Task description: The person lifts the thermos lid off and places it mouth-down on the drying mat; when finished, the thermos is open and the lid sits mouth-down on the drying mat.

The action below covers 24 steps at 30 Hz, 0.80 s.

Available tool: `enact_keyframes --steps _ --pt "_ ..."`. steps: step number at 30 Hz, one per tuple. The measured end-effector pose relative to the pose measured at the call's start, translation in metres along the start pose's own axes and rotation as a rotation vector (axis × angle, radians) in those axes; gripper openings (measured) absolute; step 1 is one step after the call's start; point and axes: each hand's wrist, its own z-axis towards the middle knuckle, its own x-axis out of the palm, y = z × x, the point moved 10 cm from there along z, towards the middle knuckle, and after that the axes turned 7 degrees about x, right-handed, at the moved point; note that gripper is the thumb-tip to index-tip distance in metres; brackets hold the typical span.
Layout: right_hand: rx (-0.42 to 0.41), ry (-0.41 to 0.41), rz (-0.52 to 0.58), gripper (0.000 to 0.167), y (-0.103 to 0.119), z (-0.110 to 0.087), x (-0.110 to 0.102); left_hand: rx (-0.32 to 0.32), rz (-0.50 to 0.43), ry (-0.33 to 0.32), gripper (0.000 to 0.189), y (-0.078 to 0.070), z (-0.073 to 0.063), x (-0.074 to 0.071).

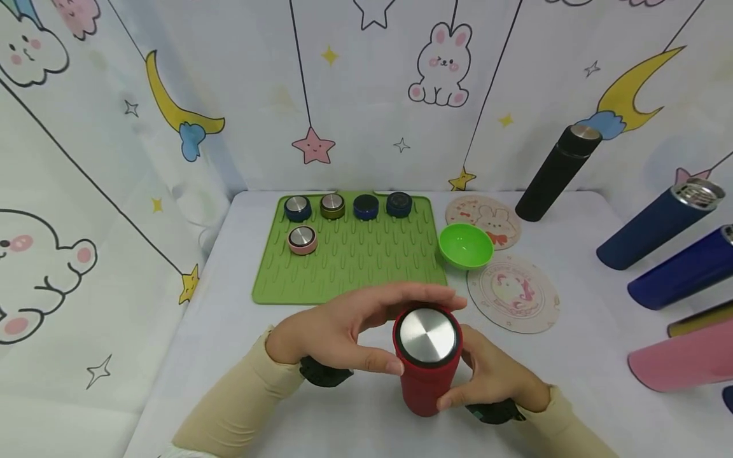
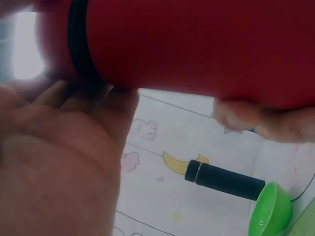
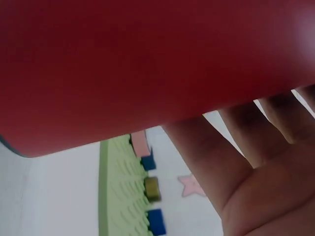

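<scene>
A red thermos bottle [image 1: 422,388] with a silver-topped lid [image 1: 427,336] stands before me, its base low in the head view. My left hand [image 1: 357,324] grips it at the lid, thumb on the near left side and fingers round the back. Lower down, my right hand [image 1: 495,372] holds the bottle's body from the right, thumb in front. The left wrist view shows the red body [image 2: 197,44] and a dark ring where body and lid meet. In the right wrist view, fingers [image 3: 206,157] reach behind the red wall [image 3: 147,64].
A green mat [image 1: 366,267] bears several bottle lids [image 1: 302,240]. Right of it are a green bowl [image 1: 466,246] and two round coasters [image 1: 512,294]. A black bottle [image 1: 555,175] stands at the back right; several lidless bottles, including a pink one [image 1: 681,356], line the right side.
</scene>
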Motion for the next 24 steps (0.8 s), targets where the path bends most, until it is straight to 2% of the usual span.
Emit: enact_keyframes --steps 6,8,10,13,18,21,24 --pt "0.000 0.092 -0.009 0.080 0.001 0.003 0.010 -0.025 -0.036 0.072 0.080 0.002 -0.004 0.004" --pt "0.001 0.096 -0.041 0.077 0.000 0.004 0.011 -0.029 -0.023 0.071 0.081 0.004 -0.006 0.003" --pt "0.004 0.079 -0.065 0.077 0.000 0.005 0.010 -0.032 0.003 0.038 0.081 0.006 -0.008 -0.001" --pt "0.005 0.010 -0.092 0.077 -0.001 0.007 0.002 -0.038 0.039 -0.070 0.080 0.010 -0.011 -0.011" --pt "0.110 -0.185 -0.158 0.076 -0.009 0.013 -0.014 -0.038 0.142 -0.356 0.078 0.019 -0.023 -0.032" --pt "0.176 -0.354 -0.306 0.079 -0.012 0.012 -0.025 -0.054 0.231 -0.529 0.079 0.025 -0.034 -0.042" --pt "0.241 -0.502 -0.453 0.085 -0.012 0.009 -0.032 -0.066 0.284 -0.657 0.078 0.031 -0.043 -0.048"
